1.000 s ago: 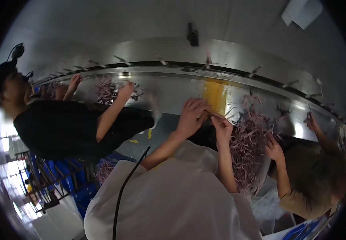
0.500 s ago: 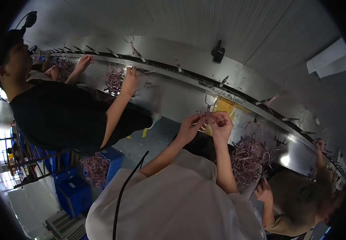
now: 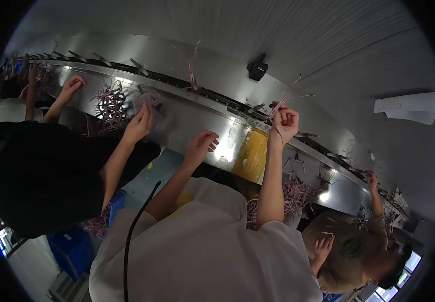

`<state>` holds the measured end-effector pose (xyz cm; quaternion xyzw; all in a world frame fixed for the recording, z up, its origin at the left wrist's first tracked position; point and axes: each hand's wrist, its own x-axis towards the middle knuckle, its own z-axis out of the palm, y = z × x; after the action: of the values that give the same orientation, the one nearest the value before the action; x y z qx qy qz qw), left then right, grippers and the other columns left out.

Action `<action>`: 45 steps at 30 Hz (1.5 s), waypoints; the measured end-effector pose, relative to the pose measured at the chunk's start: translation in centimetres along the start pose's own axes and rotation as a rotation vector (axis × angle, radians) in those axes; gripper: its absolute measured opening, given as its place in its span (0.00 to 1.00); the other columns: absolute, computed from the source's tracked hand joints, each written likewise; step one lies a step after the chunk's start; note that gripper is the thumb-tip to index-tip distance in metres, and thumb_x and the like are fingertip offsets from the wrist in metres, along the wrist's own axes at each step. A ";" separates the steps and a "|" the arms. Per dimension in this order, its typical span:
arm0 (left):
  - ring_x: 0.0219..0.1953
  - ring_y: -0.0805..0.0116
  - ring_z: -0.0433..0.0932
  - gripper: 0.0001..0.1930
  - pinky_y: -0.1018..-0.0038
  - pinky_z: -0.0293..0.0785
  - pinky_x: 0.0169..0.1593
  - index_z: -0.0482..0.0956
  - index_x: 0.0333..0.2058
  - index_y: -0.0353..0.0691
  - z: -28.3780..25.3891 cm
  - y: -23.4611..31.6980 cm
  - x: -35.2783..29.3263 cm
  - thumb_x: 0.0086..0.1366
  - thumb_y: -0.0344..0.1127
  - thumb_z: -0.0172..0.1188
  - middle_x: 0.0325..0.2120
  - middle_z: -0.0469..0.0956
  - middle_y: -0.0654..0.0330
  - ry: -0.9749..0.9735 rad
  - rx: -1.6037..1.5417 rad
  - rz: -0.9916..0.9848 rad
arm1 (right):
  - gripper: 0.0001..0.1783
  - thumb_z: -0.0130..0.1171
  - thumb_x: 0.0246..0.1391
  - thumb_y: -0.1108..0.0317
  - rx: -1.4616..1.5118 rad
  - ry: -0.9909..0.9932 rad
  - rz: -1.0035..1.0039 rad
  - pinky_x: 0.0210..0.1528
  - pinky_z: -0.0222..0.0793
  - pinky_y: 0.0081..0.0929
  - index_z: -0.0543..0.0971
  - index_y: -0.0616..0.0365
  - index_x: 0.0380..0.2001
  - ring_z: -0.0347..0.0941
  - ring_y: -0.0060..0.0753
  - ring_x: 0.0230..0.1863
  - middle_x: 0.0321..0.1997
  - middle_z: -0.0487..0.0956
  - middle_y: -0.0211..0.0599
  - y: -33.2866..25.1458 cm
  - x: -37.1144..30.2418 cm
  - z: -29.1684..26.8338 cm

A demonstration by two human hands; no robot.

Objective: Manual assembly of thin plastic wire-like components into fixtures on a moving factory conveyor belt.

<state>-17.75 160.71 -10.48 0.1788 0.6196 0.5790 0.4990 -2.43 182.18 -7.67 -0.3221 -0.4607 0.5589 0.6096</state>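
Note:
My right hand [image 3: 285, 124] is raised at the conveyor rail, its fingers closed on a pink piece with thin branching prongs [image 3: 279, 105]. The piece overlaps the dark slot of the conveyor [image 3: 217, 96]; whether it touches a holder there I cannot tell. Lower and to the left, my left hand [image 3: 201, 148] is held above the metal ledge [image 3: 179, 123]. Its fingers are loosely bent and apart, with nothing in them. Beneath and between my hands lies a worn yellow patch [image 3: 251, 156] on the ledge.
Tangled pink pieces [image 3: 295, 194] are heaped beside my right forearm. Another pronged piece [image 3: 192, 75] stands on the conveyor. A black clamp-like object [image 3: 257, 68] sits beyond it. Co-workers are close by: one in black [image 3: 51, 166] at left, one in brown [image 3: 345, 246] at right.
My hands have parted. The right one has gone up to the conveyor with the pink piece; the left has moved up and left, away from it. The view has shifted too.

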 end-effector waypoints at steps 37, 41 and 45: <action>0.28 0.78 0.76 0.11 0.81 0.73 0.33 0.80 0.43 0.38 18.7 -12.9 -1.6 0.71 0.37 0.53 0.30 0.80 0.63 -0.631 0.378 -0.184 | 0.04 0.57 0.59 0.73 -1.009 0.743 0.418 0.34 0.69 0.21 0.79 0.60 0.36 0.72 0.19 0.29 0.28 0.78 0.31 -10.2 -34.2 -27.9; 0.28 0.79 0.76 0.11 0.80 0.73 0.33 0.80 0.43 0.37 19.6 -13.2 -4.5 0.72 0.37 0.53 0.30 0.80 0.63 -0.706 0.366 -0.167 | 0.06 0.59 0.57 0.70 -1.115 0.591 0.078 0.40 0.72 0.29 0.80 0.59 0.37 0.78 0.36 0.34 0.35 0.81 0.40 -12.9 -22.1 -29.8; 0.26 0.79 0.76 0.11 0.81 0.74 0.33 0.80 0.43 0.38 17.0 -13.6 -7.3 0.72 0.39 0.54 0.30 0.80 0.63 -0.667 0.401 -0.243 | 0.19 0.64 0.51 0.55 -1.493 0.385 0.283 0.48 0.72 0.42 0.83 0.55 0.42 0.80 0.48 0.42 0.41 0.83 0.44 -12.2 -13.5 -35.8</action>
<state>4.28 160.41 -16.76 0.3761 0.5408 0.2938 0.6927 35.93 171.26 -12.49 -0.7937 -0.5552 0.1079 0.2239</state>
